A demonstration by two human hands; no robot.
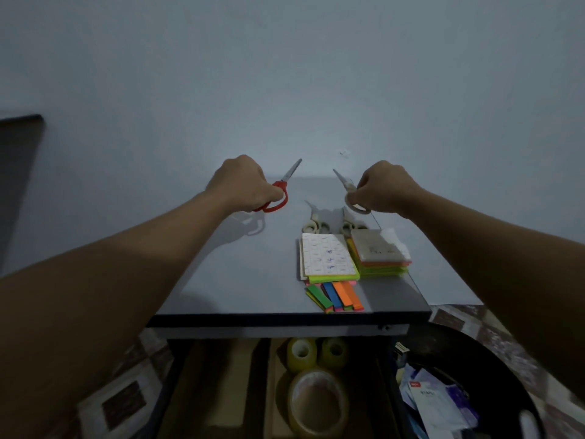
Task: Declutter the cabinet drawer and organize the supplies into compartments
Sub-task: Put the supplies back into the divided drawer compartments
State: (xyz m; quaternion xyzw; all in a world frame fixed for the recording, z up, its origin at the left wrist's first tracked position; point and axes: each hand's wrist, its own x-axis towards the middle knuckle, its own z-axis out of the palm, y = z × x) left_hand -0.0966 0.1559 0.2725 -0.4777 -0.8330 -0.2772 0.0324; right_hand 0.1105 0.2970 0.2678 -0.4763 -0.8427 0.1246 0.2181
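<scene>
Pale wall backs the grey cabinet top (247,274). Far left on it, the left hand (240,182) grips red scissors (280,193) by the handles. Far right, the right hand (384,188) pinches pale scissors (351,198). Between and nearer lie two more pale pairs (316,224) and sticky-note pads (329,259). Nearest, the open drawer (221,384) holds tape rolls (316,403).

The red-handled scissors (281,186) have glossy plastic loops and bright, smooth metal blades. The cream-handled scissors (349,186) have duller plastic. The grey desk (240,274) has a smooth, matt top. The neon sticky-note stacks (383,269) are matt paper. The yellowish tape rolls (316,375) are glossy film.
</scene>
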